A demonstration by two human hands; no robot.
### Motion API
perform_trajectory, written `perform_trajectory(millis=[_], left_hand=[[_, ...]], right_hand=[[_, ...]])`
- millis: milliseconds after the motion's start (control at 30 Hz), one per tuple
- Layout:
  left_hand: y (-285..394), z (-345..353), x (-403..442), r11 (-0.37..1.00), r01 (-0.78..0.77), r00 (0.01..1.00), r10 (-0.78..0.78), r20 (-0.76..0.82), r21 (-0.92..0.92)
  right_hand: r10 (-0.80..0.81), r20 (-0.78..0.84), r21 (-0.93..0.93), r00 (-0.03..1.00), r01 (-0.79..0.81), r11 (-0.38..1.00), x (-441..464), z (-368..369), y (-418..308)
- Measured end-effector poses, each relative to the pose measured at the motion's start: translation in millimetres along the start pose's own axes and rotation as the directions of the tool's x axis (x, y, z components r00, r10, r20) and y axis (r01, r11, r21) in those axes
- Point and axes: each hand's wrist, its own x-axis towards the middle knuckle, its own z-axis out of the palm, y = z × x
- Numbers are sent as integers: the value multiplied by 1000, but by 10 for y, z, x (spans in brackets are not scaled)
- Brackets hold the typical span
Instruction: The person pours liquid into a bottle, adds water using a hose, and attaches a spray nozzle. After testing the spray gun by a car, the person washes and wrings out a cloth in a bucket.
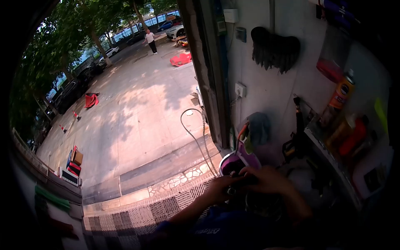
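Low in the head view, my left hand (221, 188) and my right hand (268, 179) are close together in deep shade. Both have their fingers curled in around something dark that I cannot make out. A small round shiny spot shows at my left hand; what it belongs to is unclear. Just beyond my hands stands a purple tub (252, 159) with a pale rim, its inside dark. A grey-blue cloth (259, 128) hangs above it against the wall, beside an orange hose or handle (242, 131).
A looped hose (182, 119) rises by the doorway. On the right, a shelf (323, 146) carries bottles and a spray can (343, 91); a dark mop-like brush (275, 48) hangs on the wall. Outside are a person (150, 41), cones (77, 116), parked cars and red items on paving.
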Motion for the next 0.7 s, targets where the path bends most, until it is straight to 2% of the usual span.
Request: perform_trajectory(millis=[33,67,100,133,167,200,233,267,300,333,400,467,533,567,667,700], left_hand=[[-13,-18,-51,986,157,986,-159,-55,-49],[-35,-18,-90,947,304,944,-314,-100,-102],[-124,56,-126,935,266,913,-322,-250,-234],[-169,79,-159,936,263,916,-318,-243,-232],[-135,51,-163,867,350,843,-457,-284,-356],[-126,13,-156,777,412,751,-585,-305,-475],[-126,41,-128,749,298,692,-596,-407,-591],[-30,-22,-76,642,243,623,-678,-390,-727],[-89,-15,-50,616,166,549,-707,-446,-770],[-189,2,-16,599,63,471,-723,-505,-798],[-212,-1,100,617,-133,368,-696,-616,-776],[-191,-8,181,638,-206,343,-663,-665,-742],[-314,47,196,704,-105,427,-606,-671,-703],[-249,29,245,747,-87,425,-571,-703,-659],[-456,122,333,809,-7,503,-505,-701,-588],[-389,36,376,844,-15,610,-418,-674,-537]], right_hand=[[86,-66,-157,994,-96,983,26,-27,-109],[90,-75,-155,993,-101,983,52,-67,-164],[-116,-318,-106,941,87,991,72,-102,-209],[-290,-541,-107,789,277,955,84,-120,-251],[-254,-606,82,753,377,923,105,-124,-299],[-256,-613,75,748,378,923,90,-128,-267],[-85,-439,190,894,185,964,55,-109,-207],[88,-233,257,968,-26,966,73,-61,-171],[119,-236,162,965,-81,983,159,81,-155],[201,-145,216,969,-167,962,279,345,-56],[138,-57,467,989,-96,879,454,955,190],[21,-254,412,967,88,907,581,1287,260],[-113,-356,194,928,191,962,755,1284,163],[-28,-255,435,967,140,889,826,1040,-108],[66,-439,106,896,-21,994,1065,1253,286],[118,-521,230,846,5,973,1058,1172,241]])
